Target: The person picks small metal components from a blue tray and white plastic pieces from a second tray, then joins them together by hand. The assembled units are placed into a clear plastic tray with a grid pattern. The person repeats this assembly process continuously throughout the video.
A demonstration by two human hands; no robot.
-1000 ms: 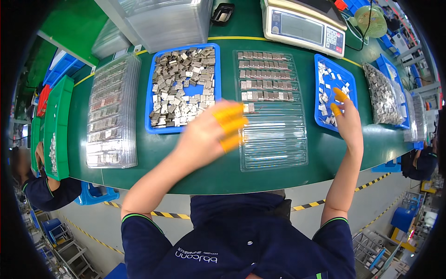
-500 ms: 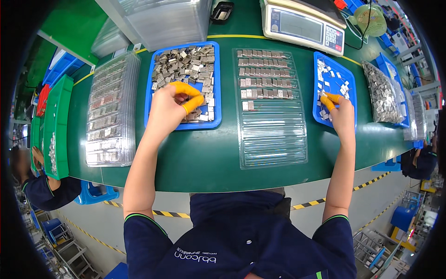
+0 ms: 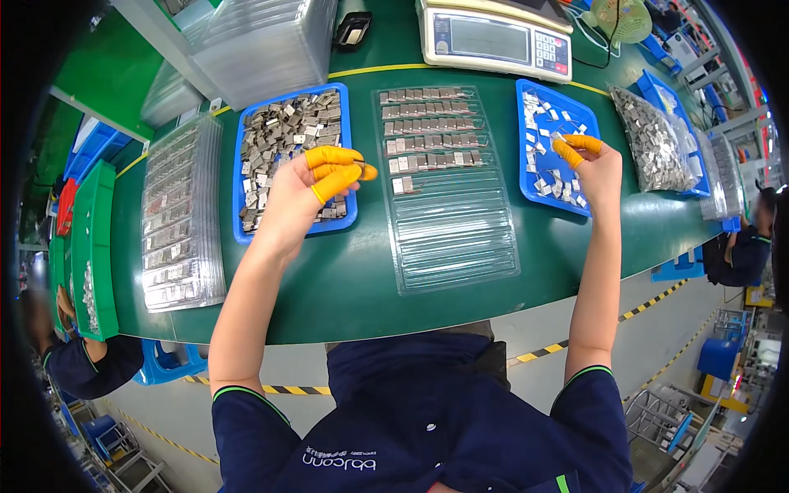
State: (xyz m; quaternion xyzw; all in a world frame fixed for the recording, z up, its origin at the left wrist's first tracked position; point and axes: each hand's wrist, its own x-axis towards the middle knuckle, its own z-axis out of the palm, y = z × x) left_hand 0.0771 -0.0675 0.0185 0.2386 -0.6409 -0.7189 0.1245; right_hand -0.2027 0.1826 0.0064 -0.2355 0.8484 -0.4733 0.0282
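My left hand (image 3: 308, 185), in yellow finger cots, is pinched at the right edge of a blue tray (image 3: 348, 197) heaped with small silver metal connector pieces (image 3: 275, 131). A bit of metal shows between its fingertips; the rest is covered. My right hand (image 3: 596, 168), also in yellow finger cots, pinches a small white piece over a second blue tray (image 3: 526, 182). Loose white pieces with thin leads (image 3: 559, 185) lie in that tray. Between the hands lies a clear ribbed plastic tray (image 3: 456, 246); its far rows hold metal pieces, and a shorter row (image 3: 404, 186) sits nearest me.
Stacked clear trays with pieces (image 3: 182, 222) stand at left, beside a green bin (image 3: 99, 246). Behind are empty clear trays (image 3: 263, 49) and a digital scale (image 3: 493, 41). A bag of metal pieces (image 3: 653, 140) lies at right. Co-workers (image 3: 90, 361) sit at both sides.
My left hand has come up out of the metal pieces toward the tray's right edge. My right hand has lifted from the white pieces with one in its fingertips. The view has shifted.
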